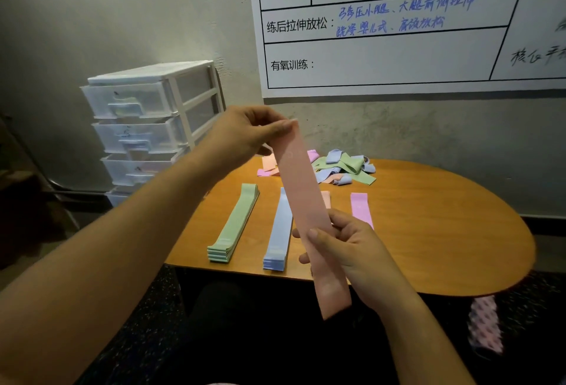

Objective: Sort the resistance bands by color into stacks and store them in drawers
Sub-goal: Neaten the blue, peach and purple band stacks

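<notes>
A peach-pink resistance band (301, 188) is stretched flat in the air above the table. My left hand (245, 133) pinches its top end; my right hand (343, 244) grips it lower down, and its tail hangs past the table edge. On the wooden table (428, 231) lie a green stack (234, 225), a blue stack (280, 231), a purple band (361, 208) and a peach band (325, 198) mostly hidden behind the held one. An unsorted pile of mixed bands (340, 165) sits at the table's far side.
A white plastic drawer unit (147, 127) with several shut drawers stands left of the table against the wall. A whiteboard chart (398, 23) hangs on the wall above. A patterned pink item (485, 323) lies on the dark floor at the right.
</notes>
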